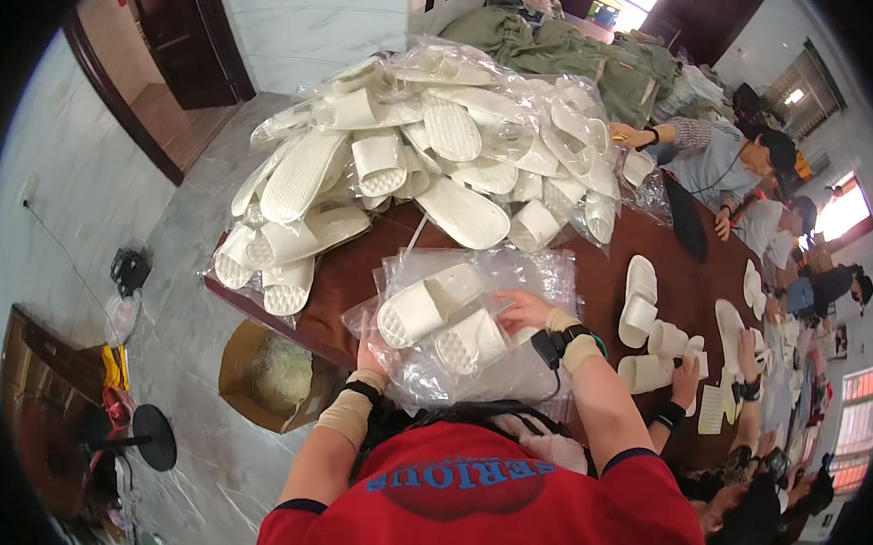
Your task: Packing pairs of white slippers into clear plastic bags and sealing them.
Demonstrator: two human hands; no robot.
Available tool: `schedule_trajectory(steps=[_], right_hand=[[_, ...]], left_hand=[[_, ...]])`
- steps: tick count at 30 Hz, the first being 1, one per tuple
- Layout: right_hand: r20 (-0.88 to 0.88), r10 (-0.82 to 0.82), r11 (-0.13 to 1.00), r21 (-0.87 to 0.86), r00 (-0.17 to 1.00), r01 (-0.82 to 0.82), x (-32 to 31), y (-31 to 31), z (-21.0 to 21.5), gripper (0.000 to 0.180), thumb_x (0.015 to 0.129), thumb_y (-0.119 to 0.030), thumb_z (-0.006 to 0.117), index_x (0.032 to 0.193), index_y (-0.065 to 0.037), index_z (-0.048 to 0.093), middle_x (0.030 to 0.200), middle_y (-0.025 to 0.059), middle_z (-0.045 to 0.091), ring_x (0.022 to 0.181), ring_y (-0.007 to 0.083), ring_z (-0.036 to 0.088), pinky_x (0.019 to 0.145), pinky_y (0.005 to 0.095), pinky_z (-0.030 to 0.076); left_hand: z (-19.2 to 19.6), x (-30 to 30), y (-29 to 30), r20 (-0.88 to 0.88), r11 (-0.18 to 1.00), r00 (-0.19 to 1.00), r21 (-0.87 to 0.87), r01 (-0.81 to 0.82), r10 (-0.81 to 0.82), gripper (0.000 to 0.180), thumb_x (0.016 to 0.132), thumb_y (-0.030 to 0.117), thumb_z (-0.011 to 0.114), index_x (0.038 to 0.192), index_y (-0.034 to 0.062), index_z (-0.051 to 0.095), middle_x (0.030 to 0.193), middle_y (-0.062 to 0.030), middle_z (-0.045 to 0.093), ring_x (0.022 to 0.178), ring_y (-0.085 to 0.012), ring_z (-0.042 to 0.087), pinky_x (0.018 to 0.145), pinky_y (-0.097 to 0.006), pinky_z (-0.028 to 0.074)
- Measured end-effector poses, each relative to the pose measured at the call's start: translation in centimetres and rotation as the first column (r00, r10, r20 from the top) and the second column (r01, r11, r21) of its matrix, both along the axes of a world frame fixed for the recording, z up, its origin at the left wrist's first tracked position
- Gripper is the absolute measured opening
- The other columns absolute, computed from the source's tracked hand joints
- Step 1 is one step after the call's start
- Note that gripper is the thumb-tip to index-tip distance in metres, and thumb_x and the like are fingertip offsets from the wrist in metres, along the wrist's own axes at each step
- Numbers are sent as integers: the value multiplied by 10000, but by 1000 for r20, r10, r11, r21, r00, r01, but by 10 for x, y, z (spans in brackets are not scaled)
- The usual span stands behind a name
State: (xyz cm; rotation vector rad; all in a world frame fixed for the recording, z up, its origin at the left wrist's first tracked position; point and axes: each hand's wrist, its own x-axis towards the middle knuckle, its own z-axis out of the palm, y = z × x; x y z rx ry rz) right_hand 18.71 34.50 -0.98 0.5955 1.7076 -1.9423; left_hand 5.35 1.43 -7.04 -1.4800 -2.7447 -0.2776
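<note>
Nearest, we wear a red short-sleeved shirt with dark cuffs [483,522], and our forearms reach forward from it, beige wraps and black bands at both wrists. Our left hand [373,353] is at the left edge of a stack of clear, crinkled plastic bags [406,378]; its fingers are partly hidden by the film, so we cannot tell whether they pinch it. Our right hand [528,312] lies with bent fingers at the heel end of a white, textured-sole slide slipper [472,342]; we cannot tell if it is clasping the slipper or only touching it. Its white, broad-strapped mate [430,302] lies just beside it, so the pair sits between our two hands, over the plastic. Below and left of our left hand stands an open brown cardboard box [236,380]. To the right of our right hand, more white slippers [637,301] lie on the reddish-brown tabletop [606,242], and a co-worker's hand with a black wristband [686,379] touches others. Beyond our hands rises a big heap of white slippers in clear bags [393,162], and farther still lie bulky green cloth sacks [585,68].
</note>
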Motion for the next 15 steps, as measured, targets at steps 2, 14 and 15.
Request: schedule_trajectory(steps=[2,14,15], right_hand=[[1,52,977,-205,999,-50,-9,-20,-3,525,896,-95,566,1393,-105,397,1169,68,590,971,137,613,770,272,522],[-251,248,969,85,936,-234,-57,-103,-48,562,859,-222,673,1321,13,455,1197,90,602,1088,180,548,924,291,433],[-177,209,978,26,962,-207,-54,-105,-34,545,855,-242,677,1288,29,487,1206,94,592,1106,190,541,926,298,435]], left_hand=[[1,1,-3,6,997,1000,-80,-7,8,667,858,484,444,1456,223,304,1515,-33,280,1425,-282,138,1148,-510,72],[2,1,-1,4,1000,1000,-18,7,-7,625,885,467,406,1438,183,346,1518,-58,275,1435,-264,113,1146,-505,74],[8,2,-2,46,1000,999,-9,6,-6,605,890,444,418,1432,183,357,1520,-60,267,1432,-263,125,1147,-500,85]])
